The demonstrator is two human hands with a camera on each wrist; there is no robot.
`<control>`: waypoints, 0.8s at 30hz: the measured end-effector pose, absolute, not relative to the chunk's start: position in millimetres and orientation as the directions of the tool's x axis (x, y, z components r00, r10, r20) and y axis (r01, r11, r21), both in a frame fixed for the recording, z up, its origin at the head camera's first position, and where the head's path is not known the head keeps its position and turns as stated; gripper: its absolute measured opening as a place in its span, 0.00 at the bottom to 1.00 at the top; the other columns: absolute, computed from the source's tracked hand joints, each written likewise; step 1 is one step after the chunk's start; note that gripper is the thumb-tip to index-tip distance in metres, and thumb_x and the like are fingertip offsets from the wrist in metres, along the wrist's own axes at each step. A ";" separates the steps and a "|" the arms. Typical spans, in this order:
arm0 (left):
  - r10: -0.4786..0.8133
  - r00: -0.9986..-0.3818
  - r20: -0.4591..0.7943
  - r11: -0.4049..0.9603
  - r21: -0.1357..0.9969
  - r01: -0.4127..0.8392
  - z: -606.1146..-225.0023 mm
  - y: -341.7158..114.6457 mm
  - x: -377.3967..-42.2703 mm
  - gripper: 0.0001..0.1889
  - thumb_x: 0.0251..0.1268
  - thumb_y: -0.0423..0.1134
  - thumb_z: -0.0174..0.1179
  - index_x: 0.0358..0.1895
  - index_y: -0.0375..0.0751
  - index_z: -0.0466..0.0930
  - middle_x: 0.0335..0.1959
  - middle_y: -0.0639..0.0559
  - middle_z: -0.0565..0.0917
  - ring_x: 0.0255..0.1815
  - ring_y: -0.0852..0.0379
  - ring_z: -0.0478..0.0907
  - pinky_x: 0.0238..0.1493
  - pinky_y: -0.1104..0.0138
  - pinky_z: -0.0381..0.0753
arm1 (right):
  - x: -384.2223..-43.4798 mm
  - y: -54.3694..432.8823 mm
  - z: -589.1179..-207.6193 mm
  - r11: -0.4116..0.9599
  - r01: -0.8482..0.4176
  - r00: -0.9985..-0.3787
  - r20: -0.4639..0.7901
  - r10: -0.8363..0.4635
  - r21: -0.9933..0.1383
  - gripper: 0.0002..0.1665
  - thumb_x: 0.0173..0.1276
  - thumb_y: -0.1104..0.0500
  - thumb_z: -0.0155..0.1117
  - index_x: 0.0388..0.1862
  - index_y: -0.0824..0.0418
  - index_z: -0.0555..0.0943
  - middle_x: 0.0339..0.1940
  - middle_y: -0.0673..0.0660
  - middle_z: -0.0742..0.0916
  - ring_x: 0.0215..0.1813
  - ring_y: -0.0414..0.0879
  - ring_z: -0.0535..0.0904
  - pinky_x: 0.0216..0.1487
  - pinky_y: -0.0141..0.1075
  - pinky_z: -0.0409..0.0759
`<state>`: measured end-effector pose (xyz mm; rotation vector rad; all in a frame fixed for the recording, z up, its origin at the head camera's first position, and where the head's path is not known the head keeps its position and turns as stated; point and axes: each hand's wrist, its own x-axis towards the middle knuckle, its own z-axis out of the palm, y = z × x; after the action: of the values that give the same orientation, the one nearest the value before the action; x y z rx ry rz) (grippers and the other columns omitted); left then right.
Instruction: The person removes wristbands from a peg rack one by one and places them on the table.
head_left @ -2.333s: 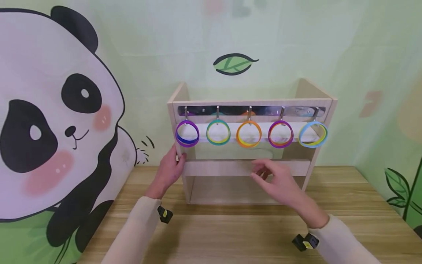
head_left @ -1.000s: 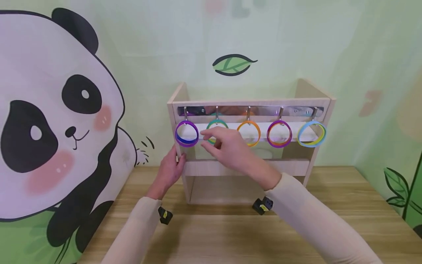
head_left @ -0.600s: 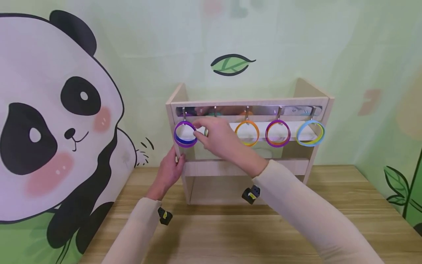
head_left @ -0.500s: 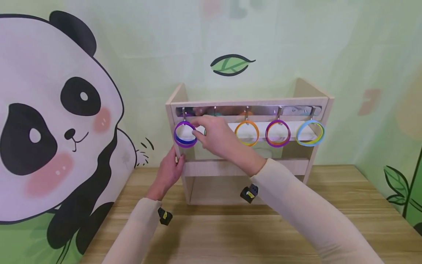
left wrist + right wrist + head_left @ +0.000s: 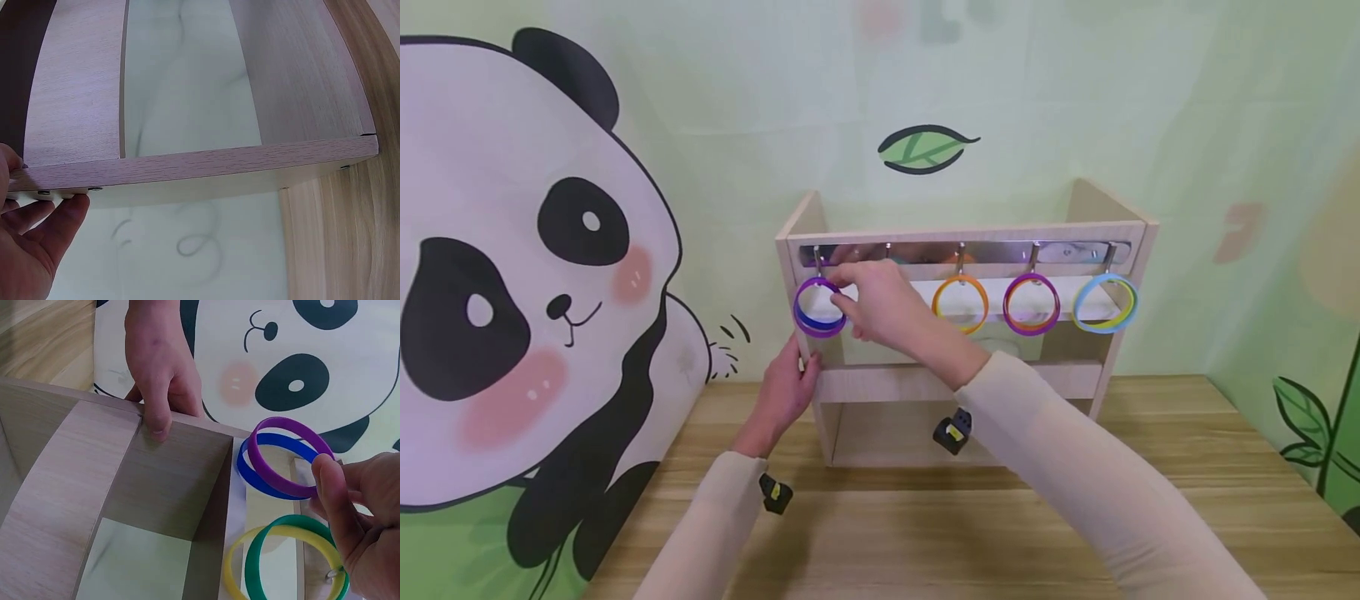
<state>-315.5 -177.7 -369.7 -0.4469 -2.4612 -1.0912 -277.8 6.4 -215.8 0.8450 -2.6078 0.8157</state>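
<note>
My right hand (image 5: 883, 307) is at the leftmost hook, its thumb and fingers pinching the right edge of a purple silicone wristband (image 5: 278, 477). A blue wristband (image 5: 248, 478) hangs just behind the purple one. Below them in the right wrist view, a green wristband (image 5: 253, 575) and a yellow wristband (image 5: 234, 565) hang together; my right hand mostly covers this pair in the head view. My left hand (image 5: 782, 393) grips the left side panel of a pale wooden shelf (image 5: 880, 382), thumb on the front side and fingers (image 5: 65, 225) along the outer face.
Along the shelf's metal hook strip (image 5: 1000, 252) hang more pairs: an orange wristband (image 5: 937, 308), a purple-and-red pair (image 5: 1057, 308) and a light blue wristband (image 5: 1077, 312) with yellow. The shelf stands on a wooden table (image 5: 880, 533) before a panda-printed backdrop (image 5: 737, 167).
My right hand has moved up and left from the shelf's middle, past the green wristband, to the purple one and taken hold of its edge. The left hand has stayed on the panel.
</note>
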 end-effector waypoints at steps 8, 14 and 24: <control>0.119 -0.861 0.494 0.657 0.611 0.441 -371.5 -178.3 -316.4 0.19 0.72 0.39 0.47 0.62 0.38 0.63 0.57 0.36 0.75 0.52 0.43 0.76 0.44 0.53 0.82 | -275.8 -3.4 -214.9 0.726 -0.590 -0.785 0.462 -0.413 -0.354 0.19 0.64 0.57 0.64 0.53 0.60 0.81 0.47 0.56 0.85 0.21 0.36 0.78 0.21 0.23 0.76; 0.126 -0.862 0.490 0.654 0.613 0.444 -371.4 -177.9 -316.6 0.20 0.71 0.39 0.47 0.63 0.39 0.63 0.58 0.36 0.74 0.53 0.44 0.76 0.45 0.53 0.82 | -277.4 -5.7 -215.1 0.732 -0.598 -0.764 0.508 -0.398 -0.327 0.17 0.64 0.59 0.65 0.51 0.61 0.81 0.47 0.56 0.85 0.41 0.44 0.82 0.36 0.26 0.80; 0.123 -0.868 0.481 0.645 0.626 0.438 -369.6 -177.7 -315.1 0.20 0.71 0.39 0.47 0.64 0.40 0.62 0.59 0.37 0.74 0.53 0.44 0.75 0.45 0.53 0.81 | -277.2 -5.9 -213.3 0.716 -0.581 -0.786 0.495 -0.370 -0.388 0.16 0.64 0.61 0.64 0.51 0.61 0.80 0.48 0.57 0.84 0.30 0.40 0.81 0.23 0.22 0.77</control>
<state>-315.1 -177.7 -369.6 -0.4429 -2.4696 -1.0892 -277.2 -5.9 -213.3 0.7353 -2.5383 0.7584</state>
